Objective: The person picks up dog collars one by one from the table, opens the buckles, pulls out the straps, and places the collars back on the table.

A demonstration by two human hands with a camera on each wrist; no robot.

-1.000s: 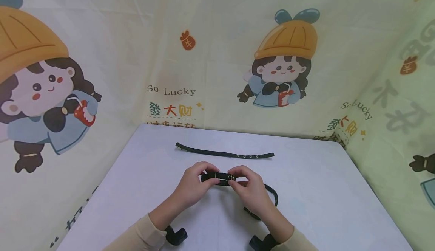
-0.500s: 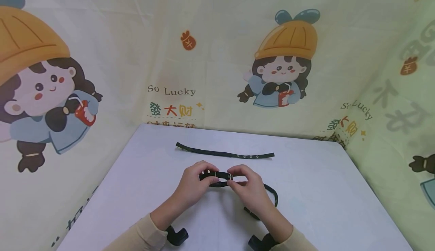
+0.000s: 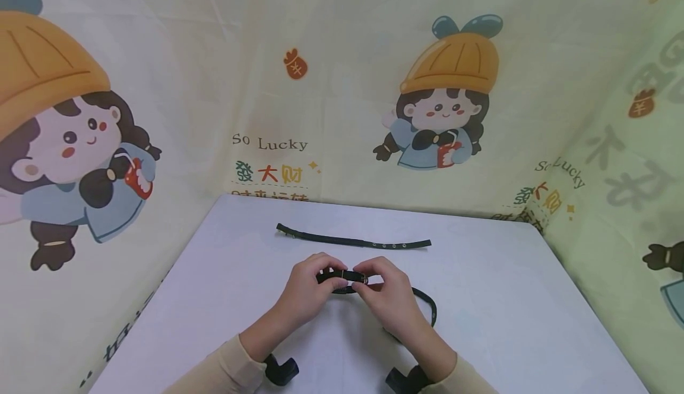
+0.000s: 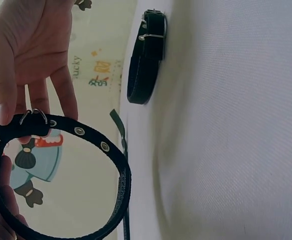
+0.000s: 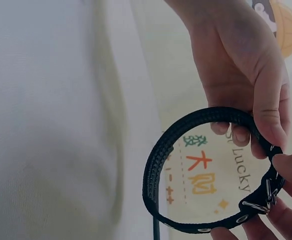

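Both hands hold a black pet collar (image 3: 352, 276) above the table, its strap closed into a loop with metal eyelets. In the left wrist view the collar (image 4: 128, 175) shows its buckle and ring beside the right hand (image 4: 33, 45). My right hand (image 3: 392, 296) pinches the strap at that metal hardware, thumb in front and fingers behind. My left hand (image 3: 303, 287) grips the opposite stretch of the loop; the right wrist view shows the thumb of the left hand (image 5: 240, 60) pressed on the strap near the buckle (image 5: 255, 206).
A second looped black collar (image 4: 146, 70) lies on the white table (image 3: 507, 299), partly hidden behind my right forearm in the head view. Farther back, a third black collar (image 3: 342, 241) lies stretched out. A printed cloth (image 3: 352, 115) hangs around the table.
My right hand has shifted slightly left, closer to the left hand. The buckle end of the held collar has turned a little; the collars on the table have stayed put.
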